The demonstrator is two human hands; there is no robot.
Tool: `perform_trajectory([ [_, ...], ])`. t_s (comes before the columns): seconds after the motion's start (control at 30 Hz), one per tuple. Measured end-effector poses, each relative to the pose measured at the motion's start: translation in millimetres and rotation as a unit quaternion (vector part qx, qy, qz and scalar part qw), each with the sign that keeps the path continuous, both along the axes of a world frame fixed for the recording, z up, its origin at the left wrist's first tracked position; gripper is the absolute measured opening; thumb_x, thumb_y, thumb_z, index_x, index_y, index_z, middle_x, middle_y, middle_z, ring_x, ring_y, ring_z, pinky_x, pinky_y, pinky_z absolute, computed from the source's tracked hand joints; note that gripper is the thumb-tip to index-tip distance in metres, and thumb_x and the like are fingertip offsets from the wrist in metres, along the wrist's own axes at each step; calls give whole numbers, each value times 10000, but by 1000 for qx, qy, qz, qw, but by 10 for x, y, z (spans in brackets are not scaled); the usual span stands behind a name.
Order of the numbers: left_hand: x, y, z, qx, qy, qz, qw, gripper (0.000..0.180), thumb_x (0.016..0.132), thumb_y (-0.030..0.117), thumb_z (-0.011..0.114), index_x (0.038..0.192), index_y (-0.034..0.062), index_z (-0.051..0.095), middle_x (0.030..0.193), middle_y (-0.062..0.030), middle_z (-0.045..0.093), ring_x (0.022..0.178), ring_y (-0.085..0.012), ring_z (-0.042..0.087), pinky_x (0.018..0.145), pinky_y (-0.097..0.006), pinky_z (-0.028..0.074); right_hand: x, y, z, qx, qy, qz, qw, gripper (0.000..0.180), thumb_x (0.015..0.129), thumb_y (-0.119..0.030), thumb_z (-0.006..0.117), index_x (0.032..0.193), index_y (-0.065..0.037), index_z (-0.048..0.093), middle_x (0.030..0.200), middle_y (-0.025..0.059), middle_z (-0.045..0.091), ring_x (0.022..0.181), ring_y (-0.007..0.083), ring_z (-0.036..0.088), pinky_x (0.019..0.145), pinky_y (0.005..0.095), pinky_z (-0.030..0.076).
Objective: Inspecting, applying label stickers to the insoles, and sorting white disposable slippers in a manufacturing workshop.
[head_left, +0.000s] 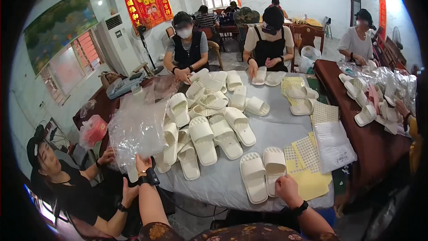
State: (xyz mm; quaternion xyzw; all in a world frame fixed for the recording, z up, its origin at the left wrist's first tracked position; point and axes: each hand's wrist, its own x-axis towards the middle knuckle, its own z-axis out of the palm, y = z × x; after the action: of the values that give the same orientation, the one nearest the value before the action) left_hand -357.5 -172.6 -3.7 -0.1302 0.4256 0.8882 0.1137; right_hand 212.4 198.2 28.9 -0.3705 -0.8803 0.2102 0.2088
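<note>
My left hand (pixel 143 164) reaches out to the left, its fingers closed at the lower edge of a clear plastic bag (pixel 138 127). Close by it hangs a cream strip (pixel 132 173), possibly part of a slipper, near a co-worker's hand (pixel 129 192). At the front edge of the table my right hand (pixel 289 191) is closed, fingers curled over the heel of a cream slipper (pixel 274 163). Whatever sits between those fingers is too small to make out. The matching slipper (pixel 253 176) lies flat just left of it, toe pointing away from me.
A heap of cream slippers (pixel 203 136) covers the table's middle. On the right lie yellow sticker sheets (pixel 307 154) and a white plastic packet (pixel 334 145). Co-workers sit at the left and across; another table (pixel 356 129) at right holds more slippers. A pink bag (pixel 92 130) is far left.
</note>
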Motion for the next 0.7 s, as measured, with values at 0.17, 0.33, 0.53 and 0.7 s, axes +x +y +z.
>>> perform_trajectory([
  [0.17, -29, 64, -6, -3, -25, 14, 1000, 452, 953, 534, 572, 1126, 121, 633, 994, -28, 669, 873, -192, 619, 700, -316, 564, -49, 48, -92, -34, -17, -25, 999, 109, 786, -162, 656, 811, -57, 677, 824, 164, 657, 815, 366, 653, 746, 461, 535],
  [0.33, -58, 20, 48, 22, -22, 45, 999, 517, 893, 582, 633, 1113, 114, 631, 991, -37, 659, 849, -190, 620, 710, -319, 560, -155, 163, -84, -104, -31, -14, 994, 132, 797, -164, 643, 819, -35, 653, 841, 193, 673, 822, 397, 652, 747, 480, 528],
  [0.53, 103, 184, 210, 27, -48, 58, 997, 635, 835, 637, 670, 1122, 79, 571, 932, -34, 591, 803, -176, 598, 699, -335, 554, -133, 158, -118, -109, 2, -27, 994, 132, 798, -164, 646, 819, -33, 650, 844, 192, 677, 823, 393, 655, 743, 479, 528],
  [0.7, 525, 360, 134, 7, 11, 89, 996, 554, 887, 554, 627, 1177, 87, 560, 1051, -36, 599, 817, -154, 593, 694, -297, 517, -101, 136, -129, -94, -15, -29, 995, 132, 801, -165, 650, 816, -35, 663, 824, 187, 684, 806, 388, 664, 732, 472, 534],
])
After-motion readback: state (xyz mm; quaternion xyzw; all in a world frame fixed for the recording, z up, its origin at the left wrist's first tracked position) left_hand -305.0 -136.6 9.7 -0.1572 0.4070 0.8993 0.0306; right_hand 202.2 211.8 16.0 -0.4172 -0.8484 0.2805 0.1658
